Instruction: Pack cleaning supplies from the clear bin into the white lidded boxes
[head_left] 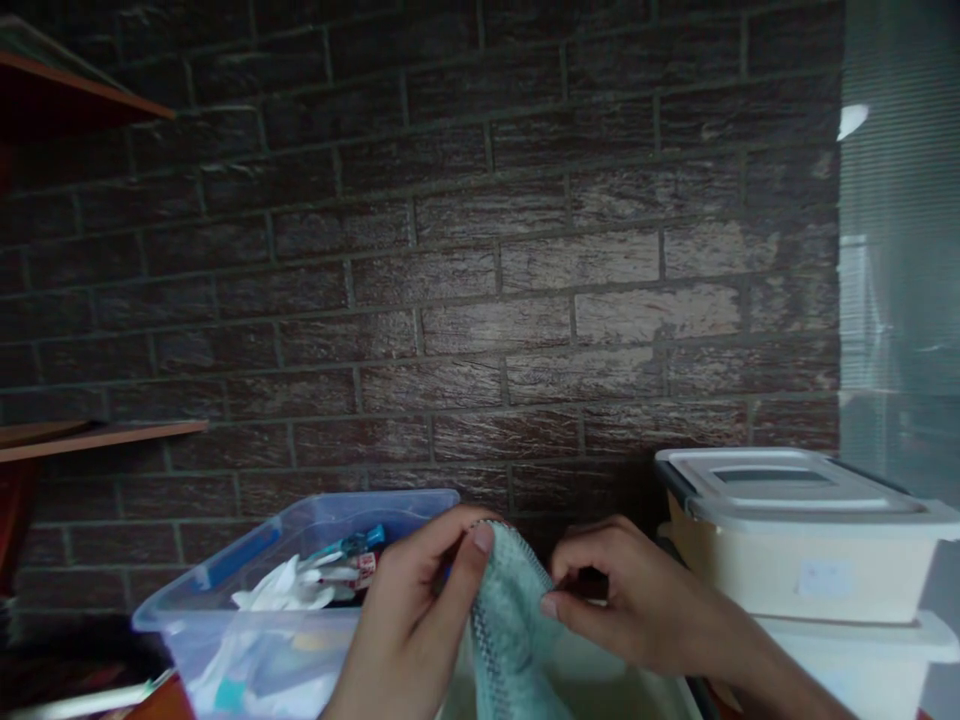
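Note:
A pale green knitted cloth (514,625) with a dark stitched edge hangs between my two hands at the bottom centre. My left hand (416,620) pinches its top left edge, thumb on the fabric. My right hand (630,595) grips its right edge with curled fingers. Both hands are closed on the cloth, just in front of a dark brick wall (480,250).
A clear blue-tinted plastic bin (247,640) with several small packets and white items stands at the lower left. Stacked cream lidded containers (802,530) sit at the right. Wooden shelves (90,435) jut out at the left. A frosted pane (900,250) runs down the right edge.

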